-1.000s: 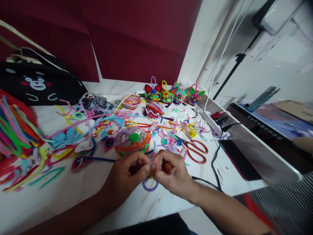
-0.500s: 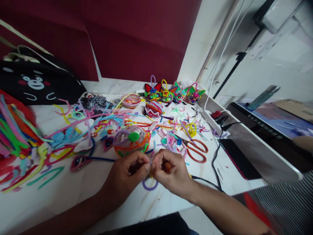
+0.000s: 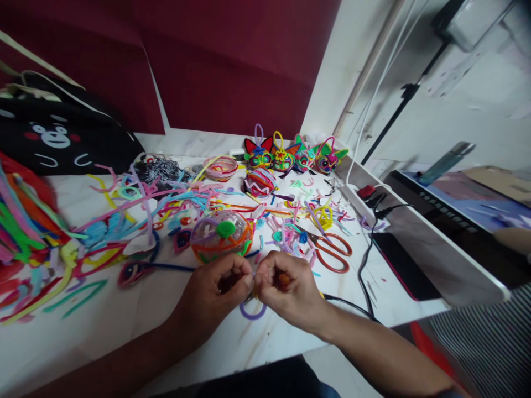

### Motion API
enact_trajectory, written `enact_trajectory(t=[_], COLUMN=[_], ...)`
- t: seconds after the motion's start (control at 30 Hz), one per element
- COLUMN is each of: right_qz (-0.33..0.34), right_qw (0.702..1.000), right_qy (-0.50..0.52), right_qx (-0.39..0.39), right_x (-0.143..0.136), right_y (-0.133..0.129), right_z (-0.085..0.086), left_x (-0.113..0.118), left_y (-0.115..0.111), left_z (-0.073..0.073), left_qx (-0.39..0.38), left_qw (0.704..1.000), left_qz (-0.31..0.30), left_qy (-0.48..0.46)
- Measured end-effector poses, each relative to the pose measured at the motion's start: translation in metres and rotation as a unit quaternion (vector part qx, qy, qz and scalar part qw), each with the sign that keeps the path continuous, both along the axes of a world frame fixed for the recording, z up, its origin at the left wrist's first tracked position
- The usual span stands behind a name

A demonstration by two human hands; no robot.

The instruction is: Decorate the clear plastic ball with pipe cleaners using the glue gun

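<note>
A purple pipe cleaner [image 3: 253, 317] hangs in a loop just below my fingertips. My left hand [image 3: 222, 290] pinches it between thumb and forefinger. Fingertip to fingertip with it, my right hand [image 3: 288, 284] is closed on the same pipe cleaner; the ends are mostly hidden by the fingers. Something small and orange shows within the curled right fingers, too covered to name. Right behind the hands sits a clear ball [image 3: 223, 236] wrapped in orange, purple and green pipe cleaners, with a green disc on its front.
Orange-handled scissors [image 3: 334, 251] lie right of the hands, near a phone [image 3: 406, 268] and a black cable [image 3: 363, 282]. Several decorated animal-face ornaments [image 3: 283, 157] stand at the back. Loose pipe cleaners [image 3: 33, 221] spread over the left, before a black bag [image 3: 70, 138].
The view has shifted slightly. Both hands keep their pinch on the purple pipe cleaner, and the fingertips have barely moved.
</note>
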State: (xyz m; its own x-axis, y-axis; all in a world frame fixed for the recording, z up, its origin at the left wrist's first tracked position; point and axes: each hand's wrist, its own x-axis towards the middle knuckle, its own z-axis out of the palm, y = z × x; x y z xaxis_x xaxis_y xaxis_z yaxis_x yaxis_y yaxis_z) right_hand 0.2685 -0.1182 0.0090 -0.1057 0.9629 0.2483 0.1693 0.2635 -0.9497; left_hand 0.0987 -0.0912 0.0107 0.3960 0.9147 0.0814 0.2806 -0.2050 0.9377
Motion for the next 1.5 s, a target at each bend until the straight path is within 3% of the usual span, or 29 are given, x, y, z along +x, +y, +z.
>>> enact_trajectory(t=[0.17,0.6,1.5], right_qz=[0.013,0.029,0.025], right_qw=[0.999,1.0,0.999], right_qy=[0.03,0.0,0.041], right_qx=[-0.021,-0.005,-0.019], right_x=[0.0,0.001,0.0], right_y=[0.0,-0.001,0.0], right_z=[-0.001,-0.001,-0.002], left_x=[-0.003,-0.002,-0.003], left_y=[0.0,0.001,-0.002], left_z=[-0.004,0.004,-0.007], left_qx=[-0.031,-0.045,-0.045], left_qw=[0.999,0.997,0.996], left_qz=[-0.005,0.015,0.022], left_qy=[-0.024,-0.066,-0.077])
